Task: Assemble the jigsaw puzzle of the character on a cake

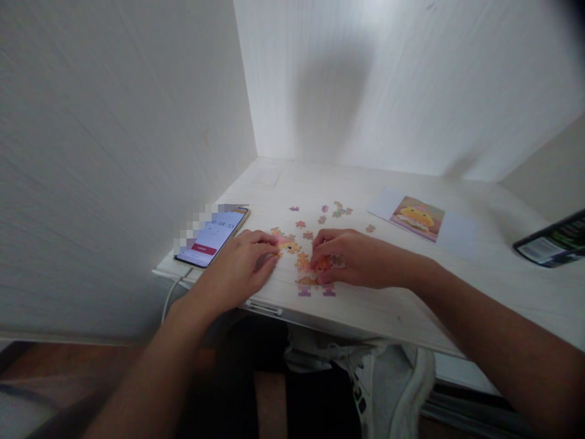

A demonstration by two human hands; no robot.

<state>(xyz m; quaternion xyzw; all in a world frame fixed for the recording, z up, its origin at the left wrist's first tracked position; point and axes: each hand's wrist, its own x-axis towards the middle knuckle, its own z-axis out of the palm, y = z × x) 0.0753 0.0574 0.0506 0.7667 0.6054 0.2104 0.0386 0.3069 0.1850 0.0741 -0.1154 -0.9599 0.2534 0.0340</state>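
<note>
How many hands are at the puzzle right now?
2: the left hand, between the phone and the puzzle pieces; the right hand, partly covering pieces.

Looks like a boxed-in study corner, home or office, can't tell. White desk (484, 259), pale panels (137, 140) behind and left of it.

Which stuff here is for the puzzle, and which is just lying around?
For the puzzle:
joined pieces, partly under the right hand
loose pieces
picture, probably the guide

Just lying around:
phone, unless its clock is timing the puzzle
cable
black container
</note>
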